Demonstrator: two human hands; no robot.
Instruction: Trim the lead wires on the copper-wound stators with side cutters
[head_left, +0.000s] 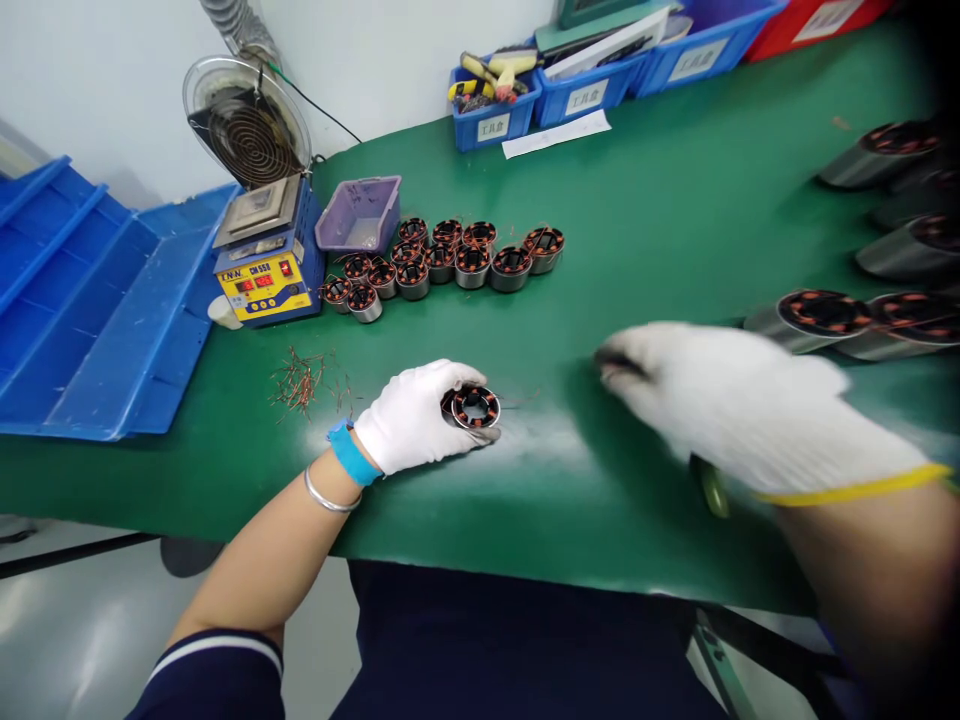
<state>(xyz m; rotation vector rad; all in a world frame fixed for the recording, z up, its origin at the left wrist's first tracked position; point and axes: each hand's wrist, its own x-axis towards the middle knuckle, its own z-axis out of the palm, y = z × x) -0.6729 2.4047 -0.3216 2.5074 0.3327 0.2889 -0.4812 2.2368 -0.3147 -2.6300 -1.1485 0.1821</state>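
My left hand [412, 415], in a white glove with a blue wrist strap, is closed around a motor stator [493, 408]. The stator is a metal ring with copper windings and black insulation, held low over the green table with its open end up. My right hand [675, 385], also gloved in white, hovers off to the right, smeared by motion. Its fingers look curled, but whether anything is in them does not show. Beneath that hand, a green handle [712, 487] lies partly hidden.
Several wound stators [472, 265] stand in rows near a purple bin [360, 215] and a soldering pot [266, 280]. Copper wire clippings [300, 382] lie at left. More stators [806, 325] stand at right. Blue bins [495, 125] line the back; a blue rack [97, 320] stands left.
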